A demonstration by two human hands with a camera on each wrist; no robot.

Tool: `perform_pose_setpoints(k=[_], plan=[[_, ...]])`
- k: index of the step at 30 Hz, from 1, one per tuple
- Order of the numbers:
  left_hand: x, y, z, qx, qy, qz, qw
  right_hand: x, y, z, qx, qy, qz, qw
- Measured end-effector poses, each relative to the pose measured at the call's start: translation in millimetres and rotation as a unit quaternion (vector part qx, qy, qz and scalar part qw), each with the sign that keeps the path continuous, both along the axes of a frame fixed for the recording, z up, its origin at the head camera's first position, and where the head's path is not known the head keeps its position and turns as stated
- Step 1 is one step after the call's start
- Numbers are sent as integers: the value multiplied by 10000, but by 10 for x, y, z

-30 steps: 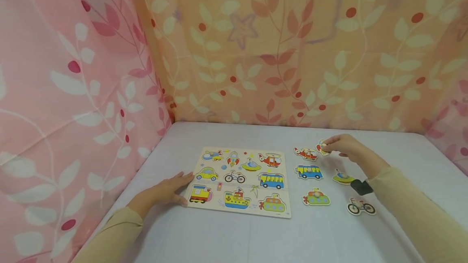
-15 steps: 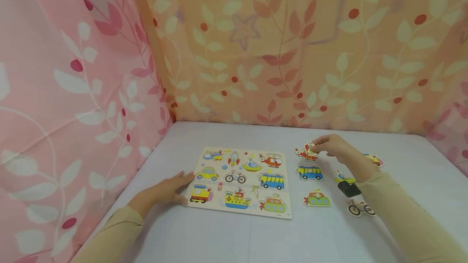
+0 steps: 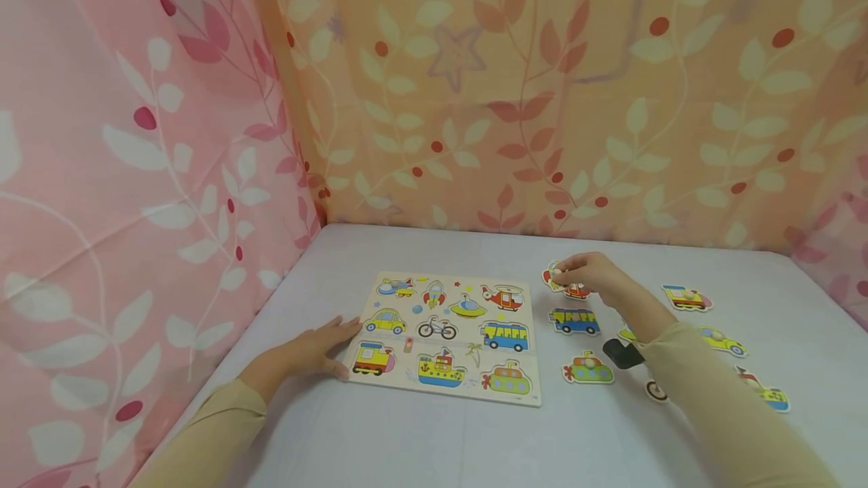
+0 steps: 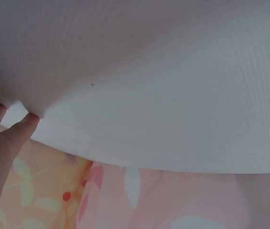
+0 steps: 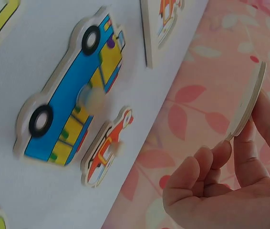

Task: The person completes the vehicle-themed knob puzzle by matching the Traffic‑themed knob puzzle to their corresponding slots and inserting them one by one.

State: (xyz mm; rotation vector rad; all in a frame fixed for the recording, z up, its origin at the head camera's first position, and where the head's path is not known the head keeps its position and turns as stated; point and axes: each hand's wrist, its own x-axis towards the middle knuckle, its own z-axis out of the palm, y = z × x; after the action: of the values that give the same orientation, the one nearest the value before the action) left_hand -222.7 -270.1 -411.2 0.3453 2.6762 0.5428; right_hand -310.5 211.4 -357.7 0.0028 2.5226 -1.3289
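My right hand (image 3: 597, 277) pinches a small rocket puzzle piece (image 3: 552, 277), coloured red and yellow, beyond the board's right edge. It overlaps the helicopter piece (image 3: 578, 292) in the head view. From the right wrist, the held rocket piece (image 5: 249, 102) shows edge-on, raised between thumb and fingers. Below it lie the blue bus piece (image 5: 66, 102) and the helicopter piece, each with a knob. At the middle left, my left hand (image 3: 308, 349) rests its extended fingers against the left edge of the puzzle board (image 3: 403, 380), printed with vehicle pictures.
Right of the board lie a submarine piece (image 3: 588, 371), a train piece (image 3: 685, 297), a car piece (image 3: 722, 340) and a boat piece (image 3: 774, 399). The sleeve partly hides the bicycle piece (image 3: 655, 391) and saucer piece (image 3: 627, 334). Patterned curtains (image 3: 407, 96) border the white table.
My right hand has carried the rocket piece left, across the helicopter piece towards the board. The train, car and boat pieces have come out from behind the arm. The left hand stays put.
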Motion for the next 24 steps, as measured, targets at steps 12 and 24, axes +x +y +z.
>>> perform_pose_setpoints(k=[12, 24], plan=[[-11, -5, -28, 21, 38, -74, 10000, -5, -309, -25, -240, 4, 79, 9997], [-6, 3, -14, -17, 67, -32, 10000, -19, -540, -65, -460, 107, 202, 9987]])
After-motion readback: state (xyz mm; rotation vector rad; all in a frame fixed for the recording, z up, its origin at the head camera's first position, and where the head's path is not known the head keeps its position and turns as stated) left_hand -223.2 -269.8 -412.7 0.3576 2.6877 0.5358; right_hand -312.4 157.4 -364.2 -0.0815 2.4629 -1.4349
